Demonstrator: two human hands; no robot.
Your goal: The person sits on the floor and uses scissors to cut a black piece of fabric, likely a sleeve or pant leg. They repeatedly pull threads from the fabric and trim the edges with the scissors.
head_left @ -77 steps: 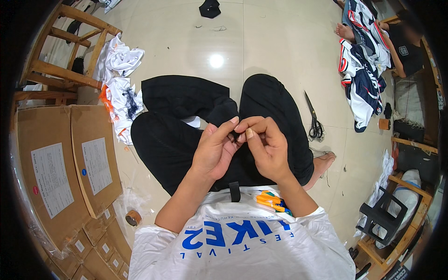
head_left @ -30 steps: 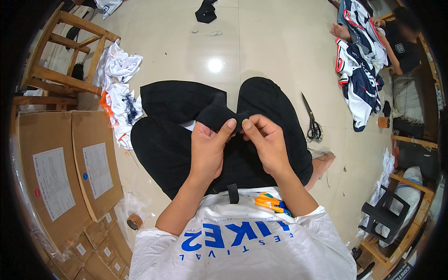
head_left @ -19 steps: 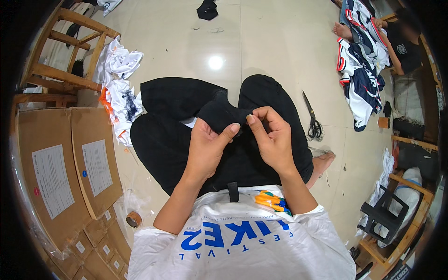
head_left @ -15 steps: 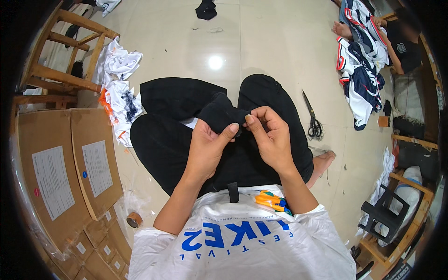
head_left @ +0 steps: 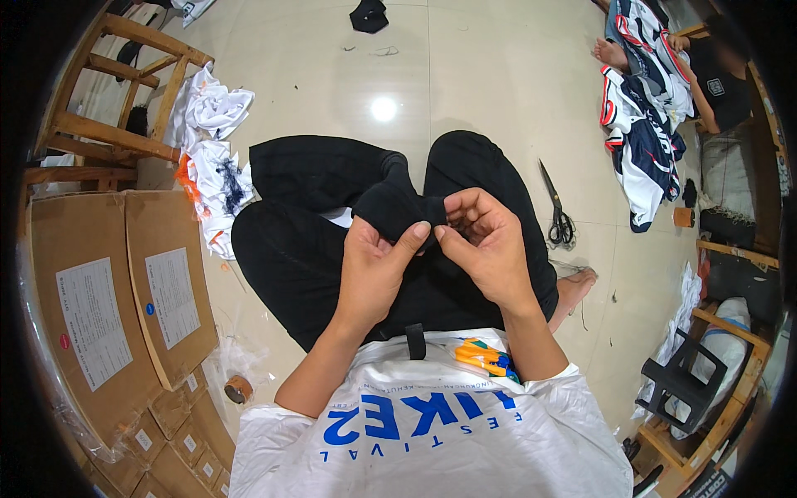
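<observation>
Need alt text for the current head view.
The left hand and right hand hold black cloth between them, above black trousers. Scissors lie on the floor at right; cardboard boxes stand at left.

A garment workshop was indicated by long-bladed black metal scissors [head_left: 562, 228] and thin threads [head_left: 387, 51] scattered across glossy cream floor tiles [head_left: 498, 83]. Brown cardboard boxes [head_left: 79, 228] were stacked and red-trimmed navy-and-white fabric garments [head_left: 652, 153] heaped.
</observation>
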